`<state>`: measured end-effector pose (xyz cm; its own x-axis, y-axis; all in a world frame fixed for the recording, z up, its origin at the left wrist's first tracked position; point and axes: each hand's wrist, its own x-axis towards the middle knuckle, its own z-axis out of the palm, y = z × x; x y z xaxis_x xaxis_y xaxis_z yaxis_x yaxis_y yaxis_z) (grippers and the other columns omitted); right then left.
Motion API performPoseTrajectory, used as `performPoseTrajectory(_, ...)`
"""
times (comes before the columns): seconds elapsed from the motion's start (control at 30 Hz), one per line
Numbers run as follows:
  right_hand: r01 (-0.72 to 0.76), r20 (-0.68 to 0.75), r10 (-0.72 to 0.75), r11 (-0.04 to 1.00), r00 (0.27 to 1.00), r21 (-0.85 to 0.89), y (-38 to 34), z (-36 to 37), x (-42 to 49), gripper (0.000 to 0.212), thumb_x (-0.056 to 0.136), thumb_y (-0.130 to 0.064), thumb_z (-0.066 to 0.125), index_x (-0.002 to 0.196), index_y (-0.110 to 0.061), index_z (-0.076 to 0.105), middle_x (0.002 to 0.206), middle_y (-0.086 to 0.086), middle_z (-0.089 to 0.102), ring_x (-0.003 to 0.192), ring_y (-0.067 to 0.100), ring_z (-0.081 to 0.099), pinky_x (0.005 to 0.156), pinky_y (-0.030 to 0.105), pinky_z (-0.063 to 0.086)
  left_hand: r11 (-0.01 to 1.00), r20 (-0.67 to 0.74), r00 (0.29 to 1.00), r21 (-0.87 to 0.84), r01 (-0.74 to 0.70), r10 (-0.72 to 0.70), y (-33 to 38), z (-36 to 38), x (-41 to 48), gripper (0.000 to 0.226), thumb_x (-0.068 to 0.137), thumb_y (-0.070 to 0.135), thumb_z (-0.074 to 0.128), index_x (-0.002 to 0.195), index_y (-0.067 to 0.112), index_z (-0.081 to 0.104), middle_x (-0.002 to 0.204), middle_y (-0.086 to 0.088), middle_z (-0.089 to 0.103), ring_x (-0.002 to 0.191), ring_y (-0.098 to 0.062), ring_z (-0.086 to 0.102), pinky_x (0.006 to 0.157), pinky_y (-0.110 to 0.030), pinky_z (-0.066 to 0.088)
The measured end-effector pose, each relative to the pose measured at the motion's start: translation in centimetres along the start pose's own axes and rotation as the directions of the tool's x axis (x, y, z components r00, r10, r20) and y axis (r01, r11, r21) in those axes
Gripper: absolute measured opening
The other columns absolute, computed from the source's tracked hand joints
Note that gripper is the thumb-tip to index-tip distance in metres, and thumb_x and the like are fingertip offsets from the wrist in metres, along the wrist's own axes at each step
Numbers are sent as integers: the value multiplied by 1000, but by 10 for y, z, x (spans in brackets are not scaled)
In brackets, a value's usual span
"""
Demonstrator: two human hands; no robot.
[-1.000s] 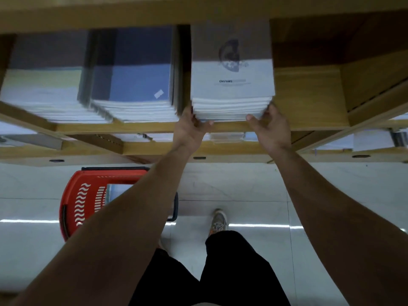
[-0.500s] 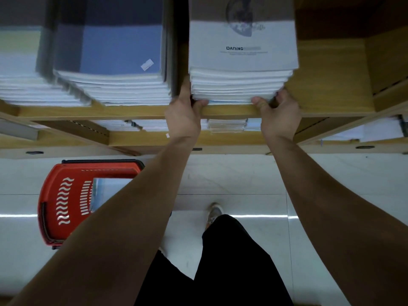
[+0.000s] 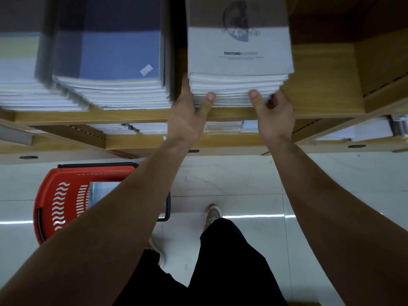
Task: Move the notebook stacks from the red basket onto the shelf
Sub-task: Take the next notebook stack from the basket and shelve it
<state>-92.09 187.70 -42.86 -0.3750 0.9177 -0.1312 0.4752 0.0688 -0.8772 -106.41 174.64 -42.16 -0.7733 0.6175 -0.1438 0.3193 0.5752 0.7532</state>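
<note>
A stack of grey notebooks [image 3: 239, 60], its top cover printed "DARING", rests on the wooden shelf [image 3: 320, 85]. My left hand [image 3: 187, 115] grips the stack's front left corner, thumb against the page edges. My right hand [image 3: 273, 113] holds the front right corner the same way. On the floor at lower left stands the red basket [image 3: 57, 202], with a notebook [image 3: 99, 191] lying inside, partly hidden by my left forearm.
A blue-covered notebook stack [image 3: 114, 69] sits just left of the grey one, and another pale stack [image 3: 17, 74] lies further left. Bare shelf board extends to the right, up to a wooden divider [image 3: 379, 62]. A lower shelf [image 3: 225, 127] holds more paper goods.
The view has moved closer to the shelf. Both hands stay on the grey stack's front corners, which has slid a little deeper onto the shelf; my thumbs now press its front edge.
</note>
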Motion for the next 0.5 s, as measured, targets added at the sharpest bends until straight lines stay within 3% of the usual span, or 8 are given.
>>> performPoseTrajectory(0.1,-37,-50,37,999,998,-5,0,6,4,39,83,-60,68,103,-27,70,91,-16,71,87,-5,63,79,25,52,997,-63,996,43,67,-64,4,4,7,67,101,54,42,148,6,40,71,8,53,73,-18,56,70,-29,41)
performPoseTrajectory(0.17,-49,-68,48,999,997,-7,1,9,6,38,79,-60,71,99,-28,70,87,-17,70,84,-1,65,80,29,54,995,-90,991,4,98,-98,3,7,11,58,102,47,46,139,2,47,66,13,47,62,-6,48,70,-27,39)
performPoseTrajectory(0.27,-62,-46,61,998,997,-27,-4,6,7,44,78,-60,73,105,-27,66,92,-16,70,90,5,66,85,34,54,989,-75,988,-77,129,-135,3,6,11,54,102,45,49,136,3,51,68,14,49,60,-1,45,71,-25,39)
performPoseTrajectory(0.37,-98,10,99,991,995,-93,-18,-2,1,51,82,-62,69,117,-26,61,109,-13,69,103,13,65,92,38,52,989,21,991,-69,133,-132,10,-9,5,60,101,51,49,143,8,46,79,8,57,70,-4,52,78,-29,46)
performPoseTrajectory(0.43,-108,36,116,979,993,-174,-27,-8,-10,57,84,-64,63,125,-24,58,120,-7,68,112,20,63,93,37,50,993,98,988,-20,118,-116,16,-23,-3,60,102,50,47,149,14,41,107,-2,69,95,-17,64,91,-35,51)
performPoseTrajectory(0.5,-131,74,164,933,984,-334,-35,-12,-30,66,87,-62,61,138,-22,50,133,3,62,123,29,57,91,37,46,991,188,973,39,129,-135,20,-36,-19,56,103,46,47,150,16,39,131,-11,63,117,-31,61,100,-42,49)
